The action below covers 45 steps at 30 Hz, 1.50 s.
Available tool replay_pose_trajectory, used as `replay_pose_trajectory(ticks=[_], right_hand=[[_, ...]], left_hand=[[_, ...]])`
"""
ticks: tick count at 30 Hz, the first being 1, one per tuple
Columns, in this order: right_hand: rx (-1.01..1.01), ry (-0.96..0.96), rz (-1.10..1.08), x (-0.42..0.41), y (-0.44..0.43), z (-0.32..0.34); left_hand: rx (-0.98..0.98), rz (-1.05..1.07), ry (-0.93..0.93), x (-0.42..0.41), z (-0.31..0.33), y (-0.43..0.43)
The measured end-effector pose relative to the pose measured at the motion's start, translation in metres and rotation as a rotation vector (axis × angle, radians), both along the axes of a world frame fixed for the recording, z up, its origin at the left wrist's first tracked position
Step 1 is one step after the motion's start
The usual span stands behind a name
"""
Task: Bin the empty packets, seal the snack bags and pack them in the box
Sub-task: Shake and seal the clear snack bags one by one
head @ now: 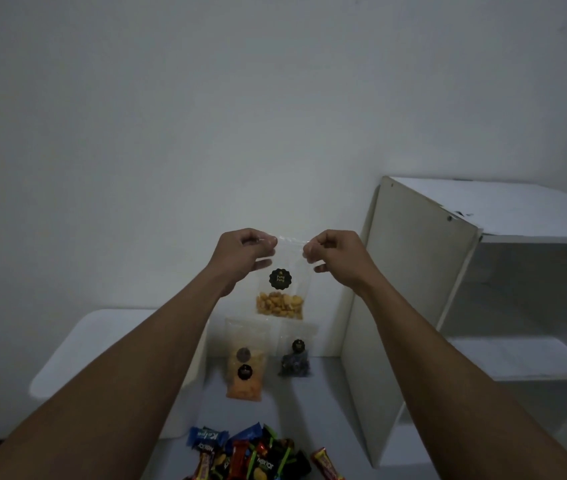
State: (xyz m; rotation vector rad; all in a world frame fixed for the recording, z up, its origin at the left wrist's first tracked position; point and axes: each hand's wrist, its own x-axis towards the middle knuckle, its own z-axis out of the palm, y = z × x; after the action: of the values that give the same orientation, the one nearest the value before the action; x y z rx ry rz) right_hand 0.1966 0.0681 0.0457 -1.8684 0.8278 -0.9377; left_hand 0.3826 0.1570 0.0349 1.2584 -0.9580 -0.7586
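**Desk:** What lies nearest the lens?

**Photographer:** A heap of wrapped sweets (254, 455) on the pale surface, far below the fingers and between the two bare forearms.

**Desk:** And past that?

**Photographer:** Two bags lie flat, straight below the fingers. An orange snack bag (245, 375) is on the left and a dark snack bag (295, 362) is just to its right. Each carries a round black sticker. Whether their tops are sealed cannot be told.

**Desk:** The hands?

**Photographer:** Both are raised before the wall. The left hand (240, 258) pinches the top left corner of a clear snack bag (280, 303), thumb and curled fingers closed on the strip. The right hand (340, 258) pinches the top right corner the same way. The bag hangs upright from the fingers with its top edge stretched between them. Yellow-brown snacks are gathered at its bottom, under a black sticker.

**Desk:** The surroundings?

**Photographer:** A white container (77, 337) with rounded corners sits lower and left of the left fingers; whether it is the box or the bin cannot be told. A white shelf unit (413, 271) stands right of the right fingers. A plain wall (205, 98) is behind.
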Motion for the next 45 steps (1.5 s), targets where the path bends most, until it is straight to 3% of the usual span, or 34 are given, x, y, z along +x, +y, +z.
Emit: replay_pose_trajectory(ticks=[18,28,38,45], right_hand=[[0.0,-0.1,-0.022,-0.001,0.007,0.013],[-0.048,-0.056,0.023,0.005,0.016,0.026],[0.016,-0.035,0.112,0.01,0.025,0.028],[-0.059,-0.034,0.062,0.011,0.028,0.036]], left_hand=[[-0.06,0.102,0.002,0.0,0.02,0.006],[-0.055,-0.034,0.069,-0.011,0.031,0.015],[-0.005,0.014,-0.189,-0.011,0.032,0.018],[-0.027,-0.02,-0.126,-0.013,0.035,0.023]])
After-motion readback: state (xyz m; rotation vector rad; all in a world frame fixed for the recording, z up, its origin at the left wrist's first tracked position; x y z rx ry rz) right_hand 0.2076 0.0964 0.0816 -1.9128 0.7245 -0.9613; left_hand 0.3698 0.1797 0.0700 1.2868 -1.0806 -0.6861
